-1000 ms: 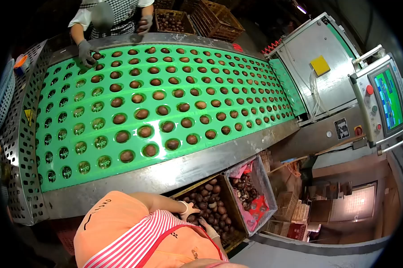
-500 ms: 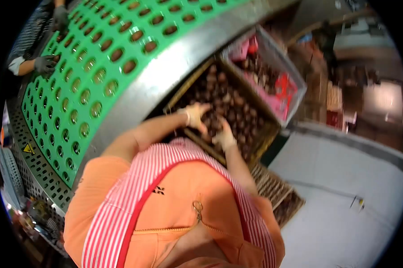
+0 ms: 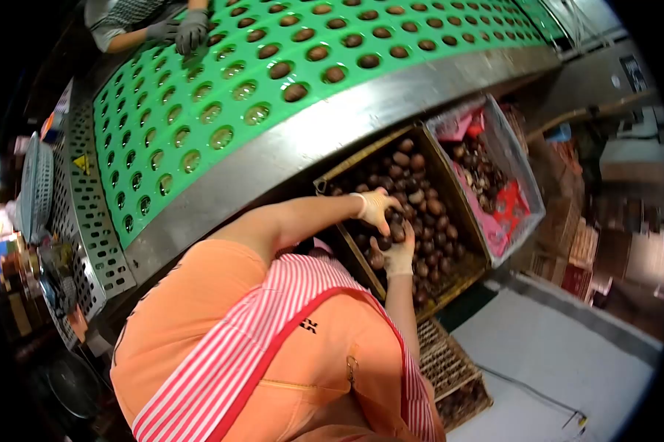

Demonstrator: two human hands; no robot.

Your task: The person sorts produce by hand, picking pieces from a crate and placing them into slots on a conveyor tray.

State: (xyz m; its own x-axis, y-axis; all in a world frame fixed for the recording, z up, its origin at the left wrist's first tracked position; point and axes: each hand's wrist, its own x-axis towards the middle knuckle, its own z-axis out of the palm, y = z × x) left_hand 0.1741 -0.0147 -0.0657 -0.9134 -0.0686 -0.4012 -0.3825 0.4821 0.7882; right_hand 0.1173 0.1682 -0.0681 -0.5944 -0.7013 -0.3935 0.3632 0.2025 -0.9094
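Observation:
My left hand (image 3: 377,210), in a pale glove with bare fingertips, curls its fingers over a few dark brown egg-shaped items (image 3: 397,233). My right hand (image 3: 398,258), gloved the same way, faces it and cups items from the near side. Both hands are inside a brown-edged crate (image 3: 450,303) holding many such items. Their exact kind is unclear, and my fingers partly hide those being gripped.
A green conveyor (image 3: 302,77) with oval holes, many holding brown items, runs behind a metal rim (image 3: 273,151). A co-worker's gloved hands (image 3: 192,33) rest at its far left. A grey crate (image 3: 532,202) with pink and red bags adjoins mine. A slatted crate (image 3: 450,361) stands nearer.
The view has turned and shifted, so the crate appears farther right. My hands have come closer together, fingers closing around items. The co-worker's hands are now together at the conveyor.

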